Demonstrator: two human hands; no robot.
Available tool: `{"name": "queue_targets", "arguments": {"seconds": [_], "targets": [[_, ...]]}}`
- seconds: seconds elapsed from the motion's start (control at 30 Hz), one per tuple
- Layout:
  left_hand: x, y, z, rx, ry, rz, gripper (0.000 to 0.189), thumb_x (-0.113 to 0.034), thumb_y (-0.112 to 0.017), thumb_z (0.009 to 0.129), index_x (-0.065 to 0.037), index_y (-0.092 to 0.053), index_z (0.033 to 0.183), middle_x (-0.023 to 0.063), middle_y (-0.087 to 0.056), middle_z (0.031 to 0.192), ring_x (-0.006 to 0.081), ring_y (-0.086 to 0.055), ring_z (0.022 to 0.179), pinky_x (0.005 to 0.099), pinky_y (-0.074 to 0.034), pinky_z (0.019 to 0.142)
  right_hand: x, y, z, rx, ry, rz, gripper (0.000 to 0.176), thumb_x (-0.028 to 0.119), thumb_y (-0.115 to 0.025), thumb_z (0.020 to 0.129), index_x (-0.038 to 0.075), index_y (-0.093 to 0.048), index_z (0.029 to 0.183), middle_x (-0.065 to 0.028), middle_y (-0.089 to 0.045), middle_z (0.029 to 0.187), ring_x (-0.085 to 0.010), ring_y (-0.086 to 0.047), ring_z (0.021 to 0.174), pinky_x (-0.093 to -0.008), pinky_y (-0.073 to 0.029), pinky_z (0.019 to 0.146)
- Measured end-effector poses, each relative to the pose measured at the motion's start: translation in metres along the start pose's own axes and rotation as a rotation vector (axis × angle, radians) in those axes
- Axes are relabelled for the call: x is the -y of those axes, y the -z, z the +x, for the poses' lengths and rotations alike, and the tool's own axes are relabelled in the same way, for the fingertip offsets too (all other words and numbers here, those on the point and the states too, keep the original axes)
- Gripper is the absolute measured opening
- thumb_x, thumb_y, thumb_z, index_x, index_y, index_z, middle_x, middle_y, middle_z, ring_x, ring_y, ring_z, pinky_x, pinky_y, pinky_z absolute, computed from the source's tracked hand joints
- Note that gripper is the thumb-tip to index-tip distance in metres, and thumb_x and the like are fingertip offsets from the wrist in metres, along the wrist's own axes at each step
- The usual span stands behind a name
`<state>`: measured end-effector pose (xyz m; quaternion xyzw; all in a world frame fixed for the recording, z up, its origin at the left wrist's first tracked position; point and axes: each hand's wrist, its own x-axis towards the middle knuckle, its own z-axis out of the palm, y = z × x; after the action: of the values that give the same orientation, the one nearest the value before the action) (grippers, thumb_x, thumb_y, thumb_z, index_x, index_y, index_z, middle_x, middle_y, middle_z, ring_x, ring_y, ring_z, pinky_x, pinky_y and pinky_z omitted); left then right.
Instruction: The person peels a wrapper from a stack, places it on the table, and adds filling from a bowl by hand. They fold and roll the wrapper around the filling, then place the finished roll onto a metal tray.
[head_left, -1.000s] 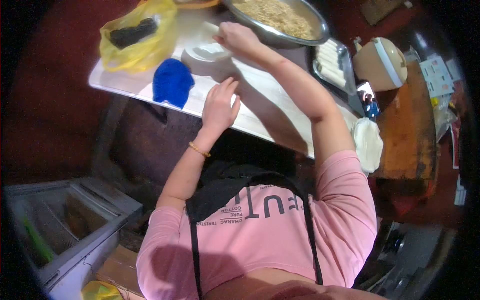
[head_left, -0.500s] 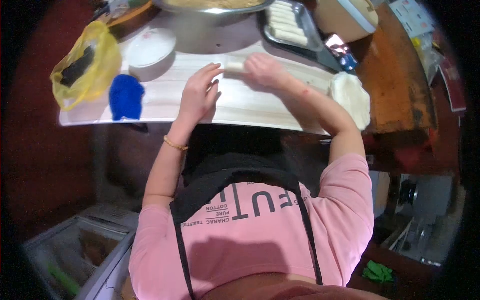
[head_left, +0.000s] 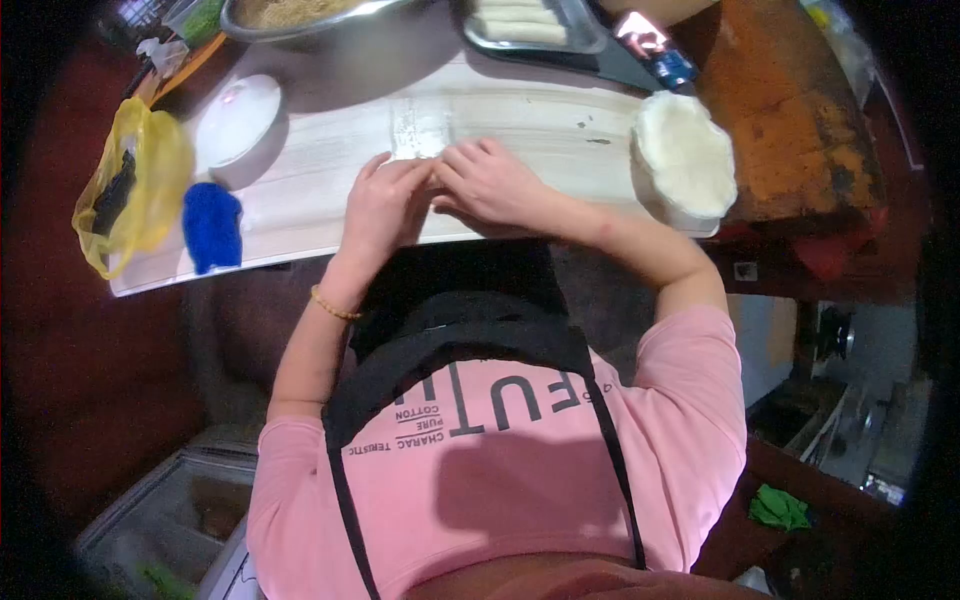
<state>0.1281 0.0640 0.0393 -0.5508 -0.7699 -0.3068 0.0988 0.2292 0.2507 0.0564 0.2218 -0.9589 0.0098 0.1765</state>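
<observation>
Close together on a pale wooden board point(head_left: 300, 190), the left hand point(head_left: 385, 200) and the right hand point(head_left: 492, 183), knuckles up, fingers bent and gathered toward one another at the near edge of a thin, see-through wrapper point(head_left: 420, 125). Wrapper flat on the board, roughly at its middle, just beyond the fingertips and touching them. Both hands half closed, neither fists nor spread flat; impossible to tell whether pinching the wrapper's edge or only pressing on it, the fingertips mostly hidden under the knuckles. Beaded bracelet point(head_left: 335, 304) on the left wrist. To the right of the right hand, near the board's end and well apart from both hands, a round stack of white wrappers point(head_left: 685, 150). To the left, a white bowl point(head_left: 238, 118), then a blue cloth point(head_left: 212, 225) near the board's front edge, and a yellow plastic bag point(head_left: 140, 170) with something dark inside at the far left corner. Along the far side, partly cut off at the top, a metal bowl point(head_left: 290, 12) of brownish filling and a metal tray point(head_left: 525, 22) of pale rolls. Beyond the stack, an orange-stained wooden table point(head_left: 790, 110)
</observation>
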Motion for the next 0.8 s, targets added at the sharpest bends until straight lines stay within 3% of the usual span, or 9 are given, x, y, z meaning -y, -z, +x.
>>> {"name": "queue_targets", "arguments": {"seconds": [0.03, 0.1, 0.17, 0.2, 0.37, 0.43, 0.63, 0.8], "targets": [[-0.001, 0.003, 0.001, 0.010, -0.022, -0.007, 0.031, -0.007, -0.062, 0.085, -0.008, -0.063, 0.116, 0.0107, -0.068, 0.111, 0.0280, -0.064, 0.104, 0.0475, -0.042, 0.103, 0.006, 0.000, -0.004, 0.012, -0.079, -0.006, 0.040, 0.035, -0.059, 0.093, -0.001, -0.054, 0.111, -0.0150, -0.057, 0.103, -0.0293, -0.056, 0.094, -0.0397, -0.043, 0.083], [-0.001, 0.000, 0.001, 0.017, -0.004, -0.007, 0.034, -0.007, -0.063, 0.084, -0.008, -0.062, 0.118, 0.0108, -0.068, 0.112, 0.0276, -0.064, 0.105, 0.0470, -0.042, 0.104, 0.019, 0.001, -0.011, -0.034, -0.127, -0.018, 0.047, 0.035, -0.064, 0.088, -0.002, -0.055, 0.114, -0.0149, -0.058, 0.106, -0.0283, -0.056, 0.098, -0.0418, -0.045, 0.084], [-0.002, -0.003, 0.003, 0.021, 0.012, -0.015, 0.036, -0.006, -0.063, 0.083, -0.008, -0.062, 0.119, 0.0108, -0.068, 0.112, 0.0272, -0.064, 0.105, 0.0465, -0.041, 0.105, 0.026, -0.008, -0.018, -0.147, -0.221, -0.106, 0.057, 0.036, -0.064, 0.088, -0.005, -0.052, 0.125, -0.0191, -0.057, 0.118, -0.0317, -0.055, 0.112, -0.0490, -0.041, 0.100], [-0.002, -0.004, 0.004, 0.018, 0.013, 0.031, 0.035, -0.008, -0.061, 0.086, -0.007, -0.061, 0.121, 0.0121, -0.067, 0.116, 0.0271, -0.063, 0.109, 0.0468, -0.039, 0.107, 0.028, -0.010, -0.019, -0.090, -0.290, -0.052, 0.062, 0.035, -0.063, 0.089, -0.006, -0.047, 0.132, -0.0230, -0.054, 0.129, -0.0343, -0.049, 0.126, -0.0545, -0.031, 0.111], [0.000, -0.012, 0.015, -0.035, -0.016, 0.231, 0.033, -0.015, -0.052, 0.096, -0.001, -0.057, 0.126, 0.0165, -0.059, 0.131, 0.0275, -0.056, 0.124, 0.0507, -0.029, 0.113, 0.010, -0.022, -0.008, -0.093, -0.347, -0.015, 0.063, 0.036, -0.059, 0.092, -0.006, -0.044, 0.136, -0.0256, -0.050, 0.137, -0.0357, -0.044, 0.133, -0.0551, -0.028, 0.113], [0.004, -0.011, 0.020, 0.047, 0.026, 0.242, 0.036, -0.018, -0.041, 0.101, 0.001, -0.053, 0.129, 0.0183, -0.053, 0.138, 0.0288, -0.048, 0.132, 0.0545, -0.023, 0.115, 0.005, -0.019, -0.004, -0.061, -0.368, 0.033, 0.063, 0.036, -0.057, 0.093, -0.006, -0.042, 0.138, -0.0266, -0.047, 0.139, -0.0364, -0.042, 0.135, -0.0551, -0.025, 0.114], [0.009, -0.018, 0.027, 0.114, 0.126, 0.196, 0.041, -0.020, -0.031, 0.104, -0.001, -0.048, 0.136, 0.0174, -0.048, 0.144, 0.0290, -0.039, 0.139, 0.0544, -0.019, 0.117, 0.002, -0.014, 0.004, 0.035, -0.441, 0.148, 0.069, 0.040, -0.055, 0.095, -0.008, -0.036, 0.140, -0.0281, -0.041, 0.144, -0.0382, -0.034, 0.140, -0.0544, -0.019, 0.118], [0.004, -0.020, 0.028, 0.162, 0.161, 0.222, 0.042, -0.022, -0.030, 0.105, -0.003, -0.048, 0.137, 0.0137, -0.047, 0.146, 0.0259, -0.037, 0.141, 0.0532, -0.018, 0.118, 0.000, -0.021, -0.001, 0.068, -0.461, 0.204, 0.084, 0.048, -0.058, 0.091, -0.009, -0.029, 0.145, -0.0290, -0.033, 0.150, -0.0387, -0.028, 0.144, -0.0526, -0.017, 0.119]]}}
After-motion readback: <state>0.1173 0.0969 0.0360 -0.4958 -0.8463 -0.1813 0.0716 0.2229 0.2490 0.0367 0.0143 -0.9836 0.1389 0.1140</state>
